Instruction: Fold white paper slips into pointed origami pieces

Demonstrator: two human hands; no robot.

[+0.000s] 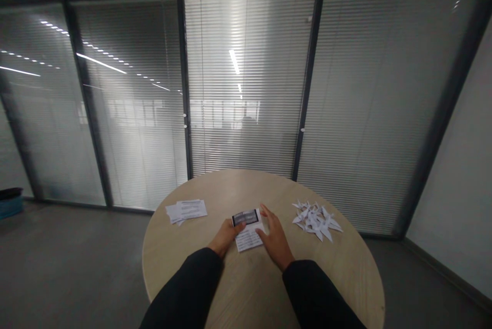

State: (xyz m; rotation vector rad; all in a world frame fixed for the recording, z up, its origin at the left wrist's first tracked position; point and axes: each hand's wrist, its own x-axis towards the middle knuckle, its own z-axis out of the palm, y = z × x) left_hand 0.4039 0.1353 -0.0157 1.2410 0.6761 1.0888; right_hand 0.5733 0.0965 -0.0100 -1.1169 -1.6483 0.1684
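Observation:
A printed sheet of paper [249, 241], with a dark picture at its top and lines of text below, lies in front of me over the middle of the table. My left hand [226, 237] grips its left side, thumb on top and the other fingers hidden beneath. At the right edge is my right hand [277, 239], its thumb and fingers spread apart around that side. The thumb is close to the paper; whether it touches cannot be made out.
The round wooden table [246, 185] bears a loose stack of printed papers [190, 209] on the left. A pile of folded white paper cranes [315, 220] lies to the right. Behind stands a glass partition with blinds [246, 144]. A blue container [11, 202] is on the floor at far left.

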